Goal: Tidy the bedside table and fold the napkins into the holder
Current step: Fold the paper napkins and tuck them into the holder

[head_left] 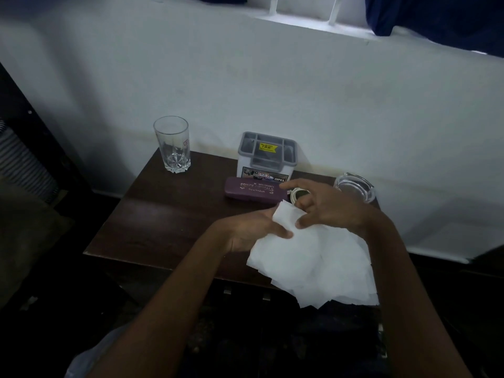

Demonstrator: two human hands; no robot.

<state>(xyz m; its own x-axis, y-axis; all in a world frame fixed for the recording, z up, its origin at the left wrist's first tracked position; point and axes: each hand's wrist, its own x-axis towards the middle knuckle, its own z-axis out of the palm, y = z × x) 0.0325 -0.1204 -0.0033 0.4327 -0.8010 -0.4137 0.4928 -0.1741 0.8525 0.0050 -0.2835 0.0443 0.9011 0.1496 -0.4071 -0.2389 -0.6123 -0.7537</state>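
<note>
Napkins point(313, 263) bound for the holder point(266, 156) lie in a loose white heap at 5 o'clock on a dark wooden worktop point(163, 219), spilling over its near edge and within easy reach of both hands. From the left, a cut-glass tumbler point(171, 144) stands at 10 o'clock, its small sticker too tiny to read. At 12 o'clock, against the wall, the grey compartmented holder stands slots up, with no napkin showing in it yet. Its yellow price sticker appears to read "49.00" and its front label shows "OPEL". Just in front lies a closed maroon spectacle case point(255, 190) stamped "PRINCE OPTICALS", with a number above and a fainter line below that cannot be made out. Over the centre, the left hand point(251, 233) grips one folded napkin point(286, 216) from beneath, thumb clamped across it. The right hand point(327, 205) pinches the napkin's edge, forefinger pointing free. The two-handed hold seems meant to keep the crease while the sheet is doubled small enough for a slot. A small round tin point(298, 193) peeks from behind the right hand, and a clear glass ashtray point(354, 188) sits at 2 o'clock.
</note>
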